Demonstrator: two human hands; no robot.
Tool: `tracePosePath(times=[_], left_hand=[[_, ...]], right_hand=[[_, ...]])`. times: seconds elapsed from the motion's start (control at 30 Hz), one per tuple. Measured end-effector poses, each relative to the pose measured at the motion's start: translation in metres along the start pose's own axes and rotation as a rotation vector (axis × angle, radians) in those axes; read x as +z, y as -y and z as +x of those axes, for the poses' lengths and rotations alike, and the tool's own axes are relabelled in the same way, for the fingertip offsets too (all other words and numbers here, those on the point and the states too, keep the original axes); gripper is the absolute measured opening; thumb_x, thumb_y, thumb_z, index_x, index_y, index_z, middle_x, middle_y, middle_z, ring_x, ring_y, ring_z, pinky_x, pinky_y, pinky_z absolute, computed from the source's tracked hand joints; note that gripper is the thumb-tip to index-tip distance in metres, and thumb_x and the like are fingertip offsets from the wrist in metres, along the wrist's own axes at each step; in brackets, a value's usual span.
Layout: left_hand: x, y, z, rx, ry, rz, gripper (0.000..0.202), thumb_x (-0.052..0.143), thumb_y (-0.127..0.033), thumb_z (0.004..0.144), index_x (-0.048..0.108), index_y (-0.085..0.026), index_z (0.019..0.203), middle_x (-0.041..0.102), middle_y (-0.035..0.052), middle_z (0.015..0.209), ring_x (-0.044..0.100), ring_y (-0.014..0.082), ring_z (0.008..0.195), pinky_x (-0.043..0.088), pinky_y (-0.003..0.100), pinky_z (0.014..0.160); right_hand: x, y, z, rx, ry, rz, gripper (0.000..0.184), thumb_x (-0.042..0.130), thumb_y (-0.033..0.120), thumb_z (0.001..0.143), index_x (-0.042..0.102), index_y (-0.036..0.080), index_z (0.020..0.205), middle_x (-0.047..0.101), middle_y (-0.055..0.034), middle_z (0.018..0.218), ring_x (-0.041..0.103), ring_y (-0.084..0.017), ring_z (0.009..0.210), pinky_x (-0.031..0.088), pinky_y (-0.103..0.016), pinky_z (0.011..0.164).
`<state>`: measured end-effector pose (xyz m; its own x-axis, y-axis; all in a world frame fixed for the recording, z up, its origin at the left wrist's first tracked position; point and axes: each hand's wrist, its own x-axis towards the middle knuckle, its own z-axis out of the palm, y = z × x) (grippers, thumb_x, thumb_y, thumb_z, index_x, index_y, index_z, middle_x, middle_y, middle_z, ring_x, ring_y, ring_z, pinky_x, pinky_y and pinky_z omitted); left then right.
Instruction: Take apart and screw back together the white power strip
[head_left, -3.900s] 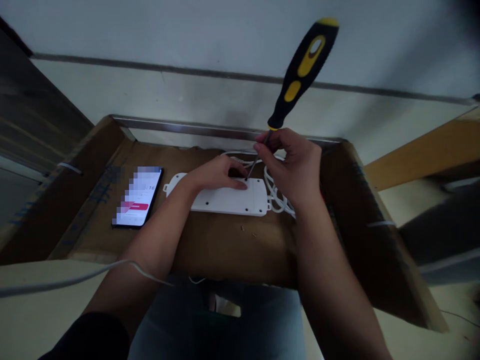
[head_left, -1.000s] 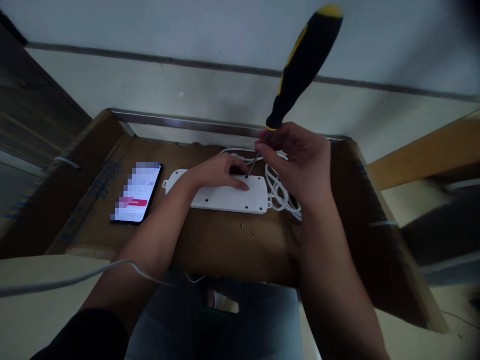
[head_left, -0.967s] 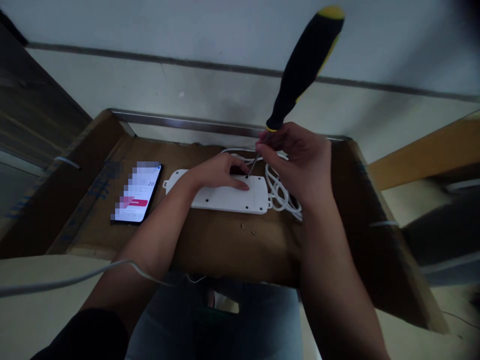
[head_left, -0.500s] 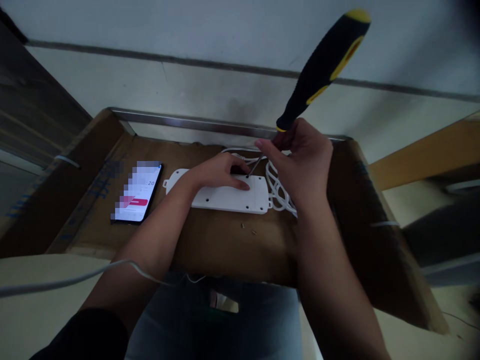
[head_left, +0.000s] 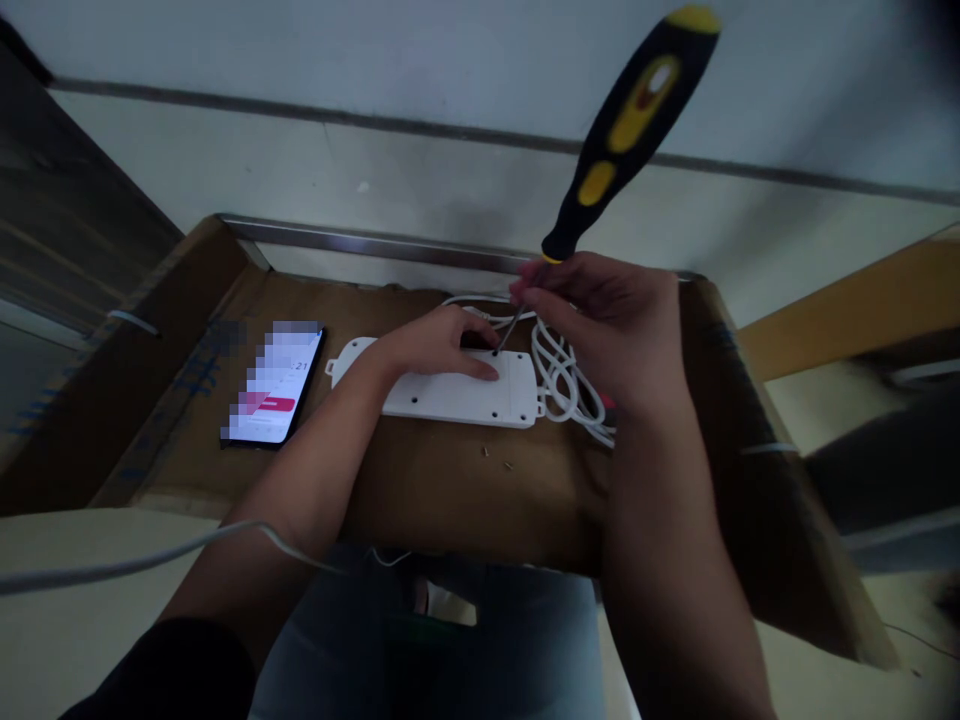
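Atop the cardboard sheet [head_left: 427,510], white power strip [head_left: 450,402] lying face down under the flat, open grip of the left hand [head_left: 435,345], two tiny screws [head_left: 486,452] loose nearby, and the right hand [head_left: 607,330] in a narrow grip on a black-and-yellow screwdriver [head_left: 628,130], tip set in one hole.

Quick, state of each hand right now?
Left hand: open, pressed flat on the power strip.
Right hand: closed, holding a screwdriver.

Glossy black and yellow plastic screwdriver handle [head_left: 628,130], thin shiny steel shaft [head_left: 513,327], matt white plastic power strip [head_left: 457,400], smooth white plastic cable [head_left: 559,375], rough brown cardboard [head_left: 465,500], dull brushed metal strip [head_left: 375,250], soft denim cloth [head_left: 517,650]
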<state>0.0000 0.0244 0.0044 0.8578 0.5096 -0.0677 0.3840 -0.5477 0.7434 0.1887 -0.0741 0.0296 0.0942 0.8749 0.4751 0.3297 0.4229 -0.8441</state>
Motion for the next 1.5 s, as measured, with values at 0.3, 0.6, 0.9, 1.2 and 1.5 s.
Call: tracePosePath(times=[0.3,0.6,0.9,1.2,1.5], left_hand=[[0.0,0.0,0.0,-0.019,-0.008,0.003,0.051,0.085,-0.045,0.072,0.078,-0.017,0.114,0.079,0.006,0.107,0.067,0.022,0.094,0.048,0.034,0.086],[0.0,-0.002,-0.001,-0.005,-0.002,-0.001,0.05,0.084,-0.045,0.073,0.078,-0.016,0.114,0.079,0.0056,0.111,0.069,0.0211,0.097,0.049,0.032,0.089],[0.0,0.0,0.0,0.009,-0.013,0.003,0.049,0.084,-0.046,0.073,0.079,-0.016,0.111,0.08,0.0062,0.11,0.069,0.0214,0.096,0.049,0.032,0.088],[0.0,-0.002,-0.001,0.004,-0.016,0.011,0.046,0.084,-0.042,0.074,0.079,-0.016,0.112,0.079,0.0064,0.109,0.068,0.021,0.095,0.048,0.032,0.087],[0.0,-0.001,-0.001,-0.013,-0.004,-0.007,0.05,0.084,-0.044,0.073,0.078,-0.015,0.114,0.079,0.0054,0.109,0.068,0.0199,0.094,0.048,0.031,0.086]], right_hand=[[0.005,0.003,0.001,-0.022,-0.063,0.023,0.009,0.071,0.02,0.089,0.068,0.027,0.084,0.081,0.0031,0.11,0.079,-0.016,0.097,0.065,-0.033,0.088],[0.006,0.005,-0.001,-0.033,-0.051,0.003,0.01,0.07,0.019,0.091,0.07,0.029,0.088,0.081,0.0019,0.111,0.079,-0.017,0.097,0.065,-0.033,0.087],[0.007,0.006,-0.002,-0.027,-0.058,-0.019,0.006,0.069,0.023,0.091,0.07,0.029,0.09,0.08,0.0008,0.111,0.078,-0.018,0.098,0.065,-0.036,0.091],[0.008,0.007,-0.001,-0.032,-0.075,0.035,0.01,0.07,0.017,0.088,0.067,0.027,0.084,0.081,0.0019,0.108,0.079,-0.016,0.095,0.065,-0.033,0.086],[0.009,0.009,0.0,-0.068,-0.113,0.031,0.008,0.07,0.017,0.088,0.072,0.025,0.088,0.081,0.0006,0.104,0.079,-0.016,0.092,0.064,-0.034,0.086]])
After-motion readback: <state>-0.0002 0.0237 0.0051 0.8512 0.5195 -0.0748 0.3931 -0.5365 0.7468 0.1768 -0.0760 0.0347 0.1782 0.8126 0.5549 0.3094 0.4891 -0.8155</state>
